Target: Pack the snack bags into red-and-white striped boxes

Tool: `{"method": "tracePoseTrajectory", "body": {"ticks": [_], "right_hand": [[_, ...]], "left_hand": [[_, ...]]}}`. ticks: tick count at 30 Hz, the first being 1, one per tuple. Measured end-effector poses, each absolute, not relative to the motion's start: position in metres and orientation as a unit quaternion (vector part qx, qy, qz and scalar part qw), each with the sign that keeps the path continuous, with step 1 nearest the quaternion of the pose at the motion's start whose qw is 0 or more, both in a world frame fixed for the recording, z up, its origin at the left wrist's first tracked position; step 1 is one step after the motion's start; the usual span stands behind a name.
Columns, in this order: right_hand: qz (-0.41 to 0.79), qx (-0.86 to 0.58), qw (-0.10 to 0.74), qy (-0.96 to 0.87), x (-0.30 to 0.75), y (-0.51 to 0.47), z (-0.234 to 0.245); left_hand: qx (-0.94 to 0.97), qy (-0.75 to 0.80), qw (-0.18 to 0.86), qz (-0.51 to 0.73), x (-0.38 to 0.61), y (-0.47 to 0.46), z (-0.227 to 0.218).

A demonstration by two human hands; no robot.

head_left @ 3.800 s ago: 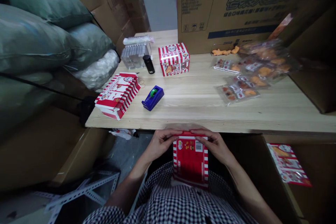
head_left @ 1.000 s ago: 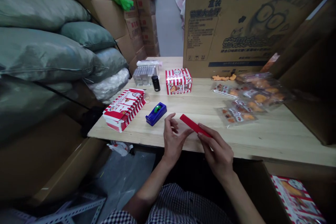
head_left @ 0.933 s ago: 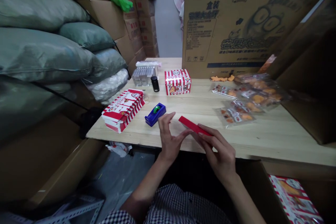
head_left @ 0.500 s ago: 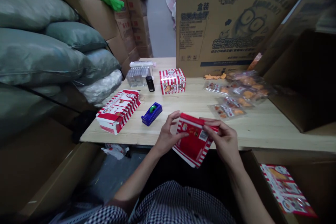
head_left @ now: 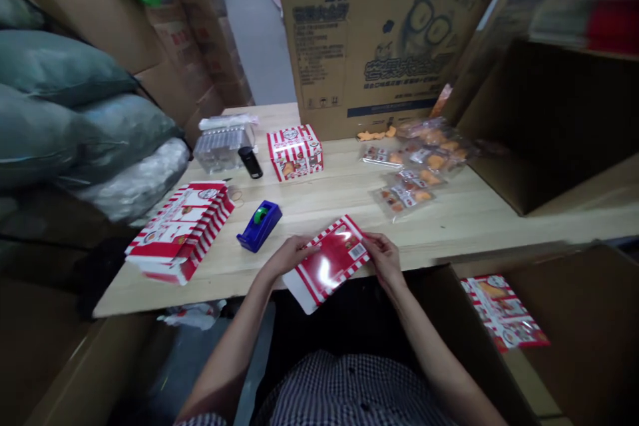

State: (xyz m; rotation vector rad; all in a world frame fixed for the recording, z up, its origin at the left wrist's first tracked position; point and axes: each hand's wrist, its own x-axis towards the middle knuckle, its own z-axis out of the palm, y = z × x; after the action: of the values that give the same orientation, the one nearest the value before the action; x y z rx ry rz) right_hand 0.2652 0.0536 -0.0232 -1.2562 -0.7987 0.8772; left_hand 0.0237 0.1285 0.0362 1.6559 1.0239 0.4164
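Note:
I hold a flat red-and-white striped carton over the front edge of the wooden table. My left hand grips its left edge, fingers closed on it. On the carton's right edge my right hand is pinched shut. The carton lies tilted, its printed face up, one end hanging past the table edge toward my lap.
A stack of flat striped cartons lies at the left, a blue tape dispenser beside it. An assembled striped box, a black cylinder and clear trays stand behind. Snack packets lie right. Large cardboard boxes surround the table.
The carton went from edge-on above the table to lying flatter, face up, at the table's front edge. Both hands stayed on it. The view swung to the right.

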Motion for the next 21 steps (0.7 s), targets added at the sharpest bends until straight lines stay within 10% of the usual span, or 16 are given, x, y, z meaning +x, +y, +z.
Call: {"method": "tracePoseTrajectory", "body": {"ticks": [14, 21], "right_hand": [[0.075, -0.756, 0.489, -0.429, 0.363, 0.127, -0.030], [0.026, -0.731, 0.559, -0.391, 0.389, 0.115, -0.010]], "left_hand": [[0.786, 0.501, 0.253, 0.260, 0.015, 0.151, -0.017], [0.782, 0.478, 0.238, 0.320, 0.022, 0.135, 0.021]]}}
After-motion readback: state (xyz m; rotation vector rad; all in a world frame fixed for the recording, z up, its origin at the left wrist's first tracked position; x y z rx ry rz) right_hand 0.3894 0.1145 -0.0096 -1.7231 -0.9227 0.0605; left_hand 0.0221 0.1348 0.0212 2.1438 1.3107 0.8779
